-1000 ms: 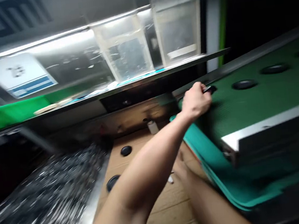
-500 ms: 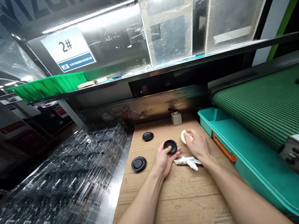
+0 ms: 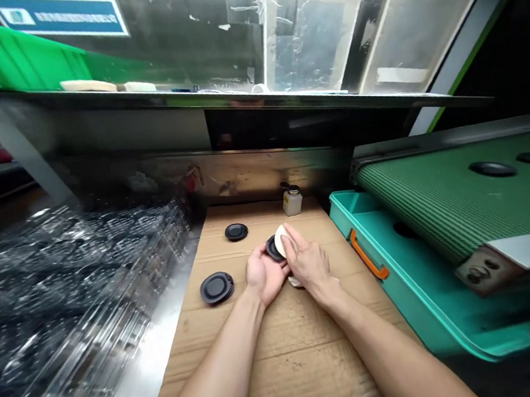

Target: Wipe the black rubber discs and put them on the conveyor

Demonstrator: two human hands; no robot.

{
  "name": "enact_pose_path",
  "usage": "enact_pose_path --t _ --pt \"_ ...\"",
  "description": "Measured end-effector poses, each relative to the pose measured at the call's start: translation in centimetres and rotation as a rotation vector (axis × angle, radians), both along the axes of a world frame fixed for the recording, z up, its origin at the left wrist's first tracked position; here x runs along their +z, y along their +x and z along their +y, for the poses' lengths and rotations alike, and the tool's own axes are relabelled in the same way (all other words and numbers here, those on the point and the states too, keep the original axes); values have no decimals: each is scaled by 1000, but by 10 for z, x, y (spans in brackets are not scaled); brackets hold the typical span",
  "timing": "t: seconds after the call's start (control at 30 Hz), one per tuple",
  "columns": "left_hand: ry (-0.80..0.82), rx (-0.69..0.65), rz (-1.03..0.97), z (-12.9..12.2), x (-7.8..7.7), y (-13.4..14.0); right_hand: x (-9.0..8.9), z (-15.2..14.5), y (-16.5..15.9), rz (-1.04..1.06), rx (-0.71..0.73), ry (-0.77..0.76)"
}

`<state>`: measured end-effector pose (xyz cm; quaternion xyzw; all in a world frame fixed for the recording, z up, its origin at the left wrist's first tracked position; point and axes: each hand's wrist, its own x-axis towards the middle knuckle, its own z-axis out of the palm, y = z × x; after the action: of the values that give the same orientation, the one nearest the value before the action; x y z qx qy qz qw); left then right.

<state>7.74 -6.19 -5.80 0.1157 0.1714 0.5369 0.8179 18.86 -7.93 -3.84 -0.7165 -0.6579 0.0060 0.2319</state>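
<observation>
My left hand [image 3: 264, 277], palm up, holds a black round disc [image 3: 271, 250] on its fingers. In my right hand [image 3: 310, 264] a cream-white round pad [image 3: 279, 240] is pinched; it lies against the disc and covers its right part. A white cloth [image 3: 294, 281] shows only in part under my right hand. To the left on the cardboard lie one black disc [image 3: 236, 231] farther back and a second black disc [image 3: 216, 287] closer to me, which looks stacked. Behind my hands stands a small whitish bottle [image 3: 292, 202] with a dark top.
Brown cardboard [image 3: 282, 361] covers the work surface. On the right, a green conveyor belt [image 3: 435, 199] carries black discs above a teal bin [image 3: 398, 298] with an orange handle. Stacked clear plastic trays [image 3: 69, 320] stand left. A shelf [image 3: 283, 97] with a green tray [image 3: 17, 54] crosses behind.
My right hand has brought the pad left onto the disc, and now hides most of the cloth. The view has shifted; more black discs show on the belt, and a dark one over the bin.
</observation>
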Motion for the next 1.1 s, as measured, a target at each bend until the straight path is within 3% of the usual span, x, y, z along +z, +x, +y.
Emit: enact_pose_path --t 0.1,0.2,0.37,0.47,0.6,0.73,0.87,1.0,1.1 --pt "-15 78 -39 2 0 -1 2 -4 -5 -20 43 -33" --pt "-13 56 4 1 3 2 5 -7 -7 -72 110 -64" --pt "22 9 86 -1 6 8 7 -5 -6 -117 -35 -111" --pt "11 3 92 -1 6 9 6 -9 -9 -207 38 -94" --pt "93 -25 64 -2 2 11 9 -10 -5 -235 -48 -85" --pt "88 -5 72 -1 0 14 6 -7 -1 -253 44 -109" --pt "79 -15 72 0 0 16 4 -6 -1 -245 -5 -117" --pt "78 3 70 -2 1 15 5 -6 -3 -265 72 -89" --pt "90 -3 55 -3 1 13 7 -6 -5 -237 20 -129"
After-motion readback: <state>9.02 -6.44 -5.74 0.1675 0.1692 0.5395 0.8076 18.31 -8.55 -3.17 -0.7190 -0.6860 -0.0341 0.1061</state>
